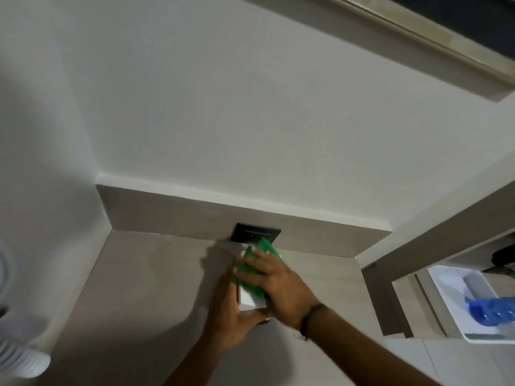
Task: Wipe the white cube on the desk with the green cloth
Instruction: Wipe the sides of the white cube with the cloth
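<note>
Both hands work on the white cube at the back of the desk.

The white cube (pixel 252 300) sits on the desk (pixel 145 288), its top covered by the green cloth (pixel 248 267), which the right hand (pixel 274 282) presses flat with spread fingers rather than pinching. The left hand (pixel 225 310) cups the cube's side at 9 o'clock, steadying it. At 12 o'clock, just behind, is a black wall socket (pixel 255 233). The cube lies directly under the right palm, so any wiping stroke probably runs toward or away from that socket.
</note>
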